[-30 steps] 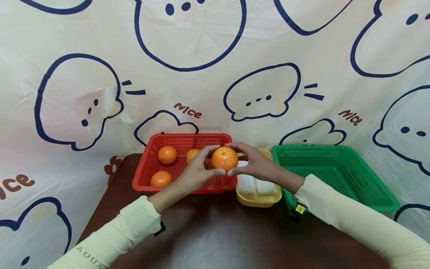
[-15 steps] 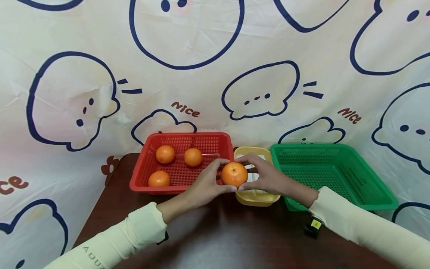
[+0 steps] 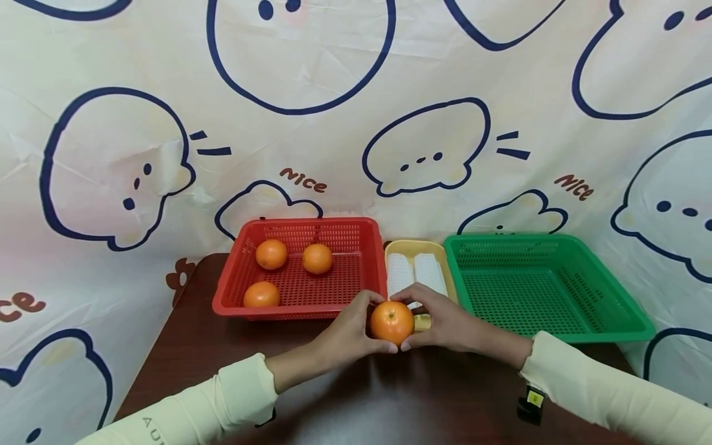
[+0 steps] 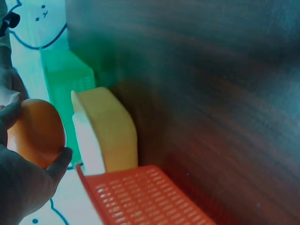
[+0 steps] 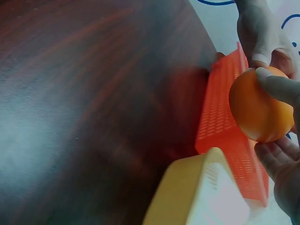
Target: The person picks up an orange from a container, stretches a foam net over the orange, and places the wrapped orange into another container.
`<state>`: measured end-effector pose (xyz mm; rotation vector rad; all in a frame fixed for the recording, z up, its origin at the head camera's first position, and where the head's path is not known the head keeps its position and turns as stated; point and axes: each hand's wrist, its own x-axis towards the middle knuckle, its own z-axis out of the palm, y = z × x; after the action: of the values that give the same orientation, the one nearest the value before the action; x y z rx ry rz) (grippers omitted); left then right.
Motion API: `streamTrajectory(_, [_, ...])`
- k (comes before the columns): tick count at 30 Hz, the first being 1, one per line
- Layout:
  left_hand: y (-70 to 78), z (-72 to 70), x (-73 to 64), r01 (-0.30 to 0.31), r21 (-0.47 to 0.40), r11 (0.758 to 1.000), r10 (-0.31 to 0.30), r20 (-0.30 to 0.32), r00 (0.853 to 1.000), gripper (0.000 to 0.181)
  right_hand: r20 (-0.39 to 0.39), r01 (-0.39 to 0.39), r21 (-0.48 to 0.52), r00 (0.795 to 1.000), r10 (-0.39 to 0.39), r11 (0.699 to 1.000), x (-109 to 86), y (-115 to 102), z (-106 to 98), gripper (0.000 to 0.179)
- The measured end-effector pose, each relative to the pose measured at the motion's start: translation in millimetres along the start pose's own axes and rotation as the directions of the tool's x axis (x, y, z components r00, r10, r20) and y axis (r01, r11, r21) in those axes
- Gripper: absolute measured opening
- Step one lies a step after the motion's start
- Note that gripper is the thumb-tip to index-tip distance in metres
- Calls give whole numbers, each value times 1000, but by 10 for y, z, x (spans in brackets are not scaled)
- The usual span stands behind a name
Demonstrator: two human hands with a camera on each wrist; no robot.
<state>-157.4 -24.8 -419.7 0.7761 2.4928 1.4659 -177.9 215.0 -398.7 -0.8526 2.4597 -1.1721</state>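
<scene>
Between both hands is an orange (image 3: pixel 392 322), its stem end turned up. My left hand (image 3: pixel 351 330) grips its left side with curled fingers and thumb. On the other side my right hand (image 3: pixel 442 321) holds it the same way, thumbs almost meeting at the front. In the left wrist view the orange (image 4: pixel 40 133) is off the table, beyond the yellow basket (image 4: pixel 112 126). The right wrist view has the orange (image 5: pixel 260 105) overlapping the red basket (image 5: pixel 220 103). Two white foam net bundles (image 3: pixel 428 272) lie in the yellow basket, partly hidden by my right hand.
The red basket (image 3: pixel 303 311) at the left holds three oranges, one of them the front-left orange (image 3: pixel 261 295). A green basket (image 3: pixel 556 337) stands at the right. The dark wooden table (image 3: pixel 334 402) meets a patterned cloth (image 3: pixel 334 142) behind.
Both hands have carried the orange from over the red basket to the right and nearer the body, now at the front of the yellow basket. The three oranges in the red basket stay put.
</scene>
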Motion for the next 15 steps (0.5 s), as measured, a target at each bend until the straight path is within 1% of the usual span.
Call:
streamTrajectory(8, [-98,186,-30,12,40,999,-13,35,999,75,10,47,-23,999,-47,999,-118,180,143,68])
streamTrajectory(15, [-205,344,-67,-27,78,997,25,29,999,75,11,91,-81,996,-90,993,-180,312,266,70])
